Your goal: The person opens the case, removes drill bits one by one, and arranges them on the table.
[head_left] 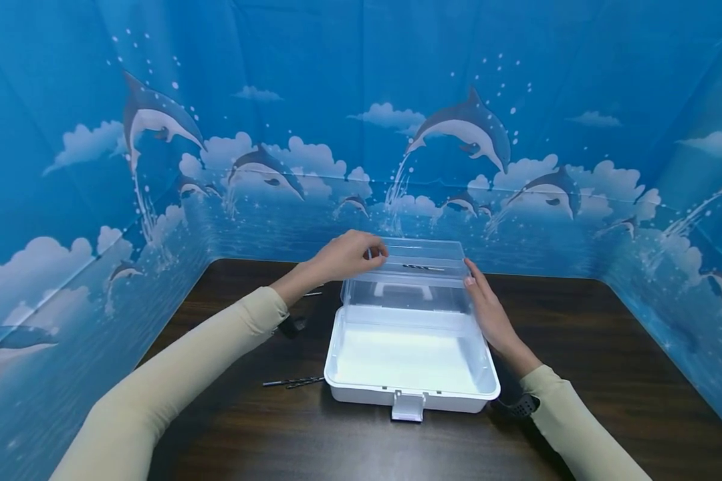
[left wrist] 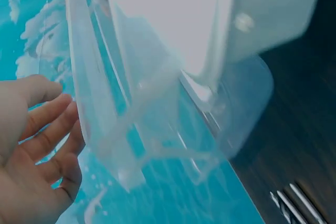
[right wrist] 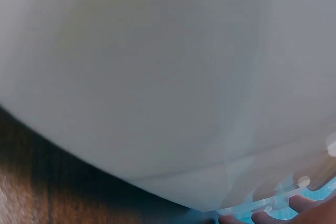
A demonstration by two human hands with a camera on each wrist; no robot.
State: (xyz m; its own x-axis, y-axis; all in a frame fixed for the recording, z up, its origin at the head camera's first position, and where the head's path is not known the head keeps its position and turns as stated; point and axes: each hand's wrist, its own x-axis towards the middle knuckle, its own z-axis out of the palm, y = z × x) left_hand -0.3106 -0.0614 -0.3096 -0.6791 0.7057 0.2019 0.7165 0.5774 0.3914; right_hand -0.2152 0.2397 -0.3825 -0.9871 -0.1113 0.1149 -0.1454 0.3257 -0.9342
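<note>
A white plastic storage box [head_left: 412, 394] stands opened on the table, with its clear lid and clear tray [head_left: 439, 250] raised at the back. A dark twist drill bit [head_left: 422, 267] lies in the tray. My left hand [head_left: 351, 256] is at the tray's left end, fingers loosely bent; the left wrist view shows no object in these fingers [left wrist: 47, 135]. My right hand [head_left: 490, 310] holds the tray's right end between thumb and fingers. In the right wrist view the white box wall [right wrist: 157, 93] fills most of the picture, with the fingertips [right wrist: 302, 203] low at the right.
More drill bits [head_left: 291, 383] lie on the dark wooden table [head_left: 247, 434] left of the box, and others [head_left: 314, 293] are farther back, partly behind my left arm. A white latch [head_left: 408, 406] hangs from the box front. A blue dolphin-print curtain [head_left: 337, 100] surrounds the table's back and sides.
</note>
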